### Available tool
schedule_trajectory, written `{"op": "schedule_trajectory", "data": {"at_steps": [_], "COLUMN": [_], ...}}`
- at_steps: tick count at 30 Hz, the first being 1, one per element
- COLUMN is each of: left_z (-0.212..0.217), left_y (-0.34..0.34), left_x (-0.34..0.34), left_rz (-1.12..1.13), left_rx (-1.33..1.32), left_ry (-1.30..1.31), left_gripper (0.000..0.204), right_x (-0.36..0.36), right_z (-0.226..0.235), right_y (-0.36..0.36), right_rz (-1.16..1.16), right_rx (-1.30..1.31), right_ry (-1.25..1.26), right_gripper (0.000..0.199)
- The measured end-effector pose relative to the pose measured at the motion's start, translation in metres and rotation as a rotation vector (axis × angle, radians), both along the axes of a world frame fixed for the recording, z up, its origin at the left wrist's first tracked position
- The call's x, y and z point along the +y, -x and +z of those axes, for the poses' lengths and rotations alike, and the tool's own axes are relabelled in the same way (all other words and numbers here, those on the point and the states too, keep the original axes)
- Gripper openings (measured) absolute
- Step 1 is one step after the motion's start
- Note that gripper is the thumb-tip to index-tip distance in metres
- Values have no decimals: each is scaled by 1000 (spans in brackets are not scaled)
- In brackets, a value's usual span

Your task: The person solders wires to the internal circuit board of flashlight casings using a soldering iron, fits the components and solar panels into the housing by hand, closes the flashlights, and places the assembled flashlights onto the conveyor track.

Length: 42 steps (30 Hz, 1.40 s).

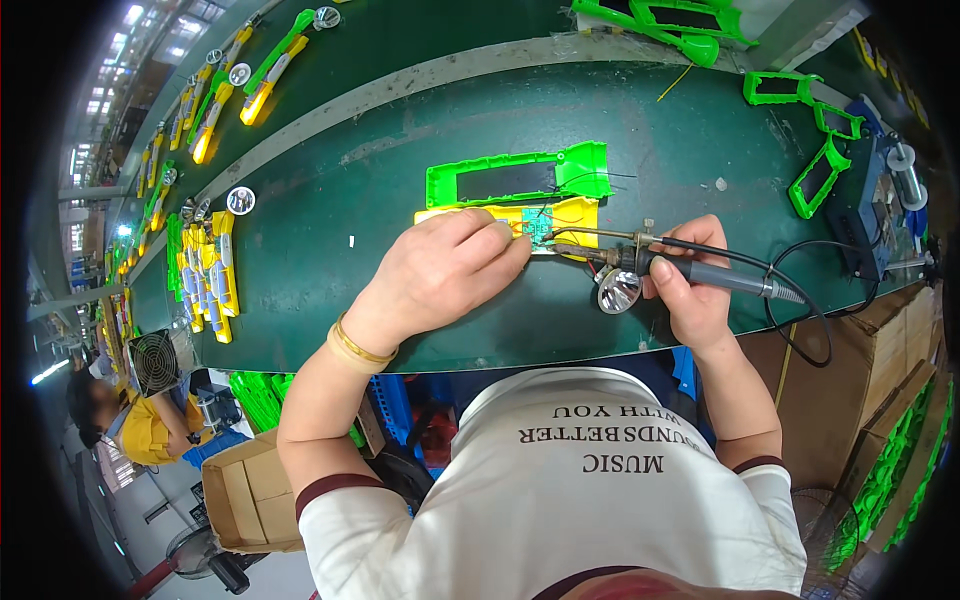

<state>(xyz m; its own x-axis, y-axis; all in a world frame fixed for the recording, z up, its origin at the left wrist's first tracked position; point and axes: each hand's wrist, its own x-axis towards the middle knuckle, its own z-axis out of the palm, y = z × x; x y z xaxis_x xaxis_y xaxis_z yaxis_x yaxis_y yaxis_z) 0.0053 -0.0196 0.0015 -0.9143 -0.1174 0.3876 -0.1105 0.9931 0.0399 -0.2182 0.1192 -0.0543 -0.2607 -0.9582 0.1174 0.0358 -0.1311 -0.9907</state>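
Note:
In front of me on the green bench lies a yellow lamp housing (582, 212) with a small green circuit board (538, 220) inside. My left hand (450, 262) is closed at its left part, fingertips pressed together beside the board. A soldering iron (725, 275) with a thin feed tube along it is held in my right hand (692, 300). Its tip points left and reaches the board's edge; exact contact is too small to tell. Below the iron rests a round silver reflector (619, 291) with wires. Just beyond the yellow housing sits a green housing half (590, 170) with a dark panel.
Several yellow lamp halves (222, 270) stand grouped at the left. Green frames (822, 178) and a blue soldering station (858, 210) occupy the right; the iron's black cable (829, 340) loops there. Beyond a ledge are more lamps (272, 80). Another person (150, 430) sits far left.

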Motion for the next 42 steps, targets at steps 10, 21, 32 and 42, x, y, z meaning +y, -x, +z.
{"op": "schedule_trajectory", "data": {"at_steps": [10, 21, 32, 42], "left_z": [0, 7, 15, 4], "left_y": [-2, 2, 49, 43], "left_x": [7, -1, 1, 9], "left_rz": [9, 17, 449, 474], "left_rx": [-24, -56, -208, 114], "left_ry": [12, -21, -380, -1163], "left_gripper": [23, 22, 21, 22], "right_x": [4, -3, 3, 6], "right_z": [13, 11, 16, 23], "right_y": [-1, 10, 7, 14], "right_rz": [-86, -290, -464, -421], "right_rx": [-344, -412, -562, -566], "right_ry": [79, 162, 205, 265], "right_gripper": [26, 23, 17, 12]}}
